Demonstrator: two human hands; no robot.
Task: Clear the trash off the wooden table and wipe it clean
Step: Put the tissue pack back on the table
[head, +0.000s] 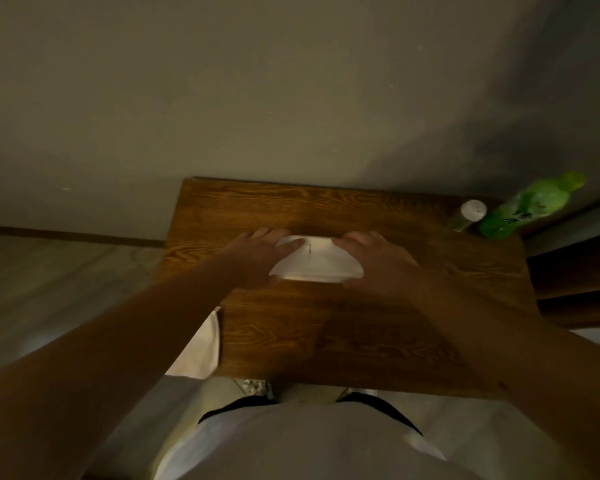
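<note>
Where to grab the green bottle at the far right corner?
Grip the green bottle around its mid body, from its left front with the right hand. It stands upright at the table's right edge; the small white-capped container crowds its left, so come in above that.

Dim room, plain wall, pale floor

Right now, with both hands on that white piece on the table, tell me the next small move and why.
Probably lift the white piece straight up off the wooden table. The left hand and right hand flank it, fingers over its top edge. It lies mid-table, well apart from the green bottle and small white-capped container in the far right corner, so nothing blocks the lift.
</note>
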